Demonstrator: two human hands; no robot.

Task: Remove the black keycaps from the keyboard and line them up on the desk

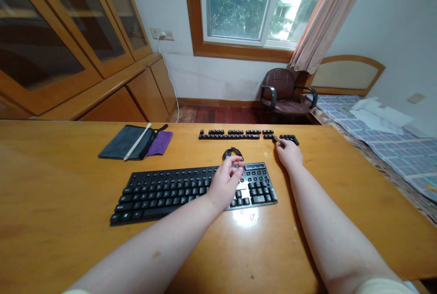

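A black keyboard (164,198) lies on the desk; its upper rows show small bare key posts, while keycaps sit on the lower rows and part of the number pad. My left hand (225,180) is over its right part, fingers loosely bent and apart, holding nothing visible. Beyond the keyboard, loose black keycaps (228,137) stand in two rows, with a small group of keycaps (290,139) at the right end. My right hand (289,154) reaches to these rows, its fingertips pinched on a dark keycap (274,138), mostly hidden by the fingers.
A coiled black cable (232,152) lies behind the keyboard. At the left are a dark grey pouch (118,144), a pale stick (137,141) across it and a purple cloth (160,143). Past the desk (68,194) stand a chair (282,89) and a bed (392,134).
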